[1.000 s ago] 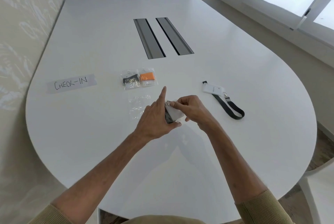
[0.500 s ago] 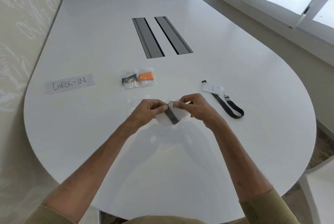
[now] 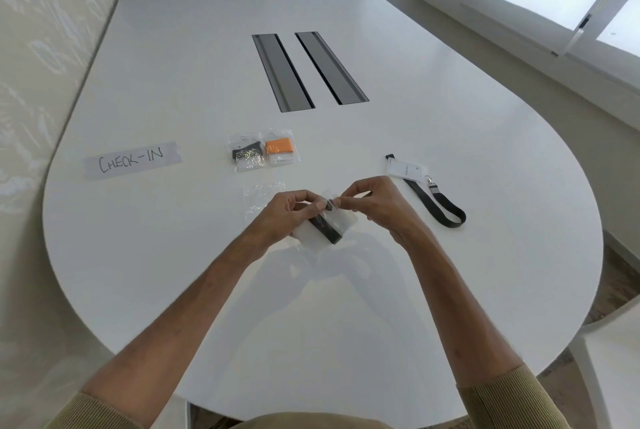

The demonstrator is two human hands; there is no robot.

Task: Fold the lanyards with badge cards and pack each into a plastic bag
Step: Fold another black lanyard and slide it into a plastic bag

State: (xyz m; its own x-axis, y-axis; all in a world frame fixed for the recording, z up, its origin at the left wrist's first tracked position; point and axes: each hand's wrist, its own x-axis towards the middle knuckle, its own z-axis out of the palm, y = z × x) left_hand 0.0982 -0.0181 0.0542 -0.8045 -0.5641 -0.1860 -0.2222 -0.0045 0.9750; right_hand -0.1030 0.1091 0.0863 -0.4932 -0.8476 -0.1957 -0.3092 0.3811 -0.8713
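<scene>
Lanyard (image 3: 327,231), dark and folded into a short band, lies against its white badge card (image 3: 308,236) inside what looks like a clear plastic bag (image 3: 346,220), held just above the near middle of a white table (image 3: 485,255). The left hand (image 3: 287,214) and the right hand (image 3: 377,205) meet at the bag's upper edge, each pinching it between thumb and curled fingers, with the fingertips almost touching.

Just beyond the left hand, an empty clear bag (image 3: 264,195) lies flat on the table. Farther back, two packed bags sit side by side and touching: one with a dark lanyard (image 3: 246,152), one with an orange lanyard (image 3: 280,148).

To the right of the hands, a loose black lanyard (image 3: 438,205) stretches unfolded across the table, its white card (image 3: 403,169) at the far end (the clip between them shows as a small metal glint).

A strip of tape marked "CHECK-IN" (image 3: 133,160) sits on the left side of the table, and two grey slots (image 3: 282,72) run along its centre. Olive ribbed sleeves cover both forearms near the elbows. A white chair (image 3: 609,359) stands at the right edge.
</scene>
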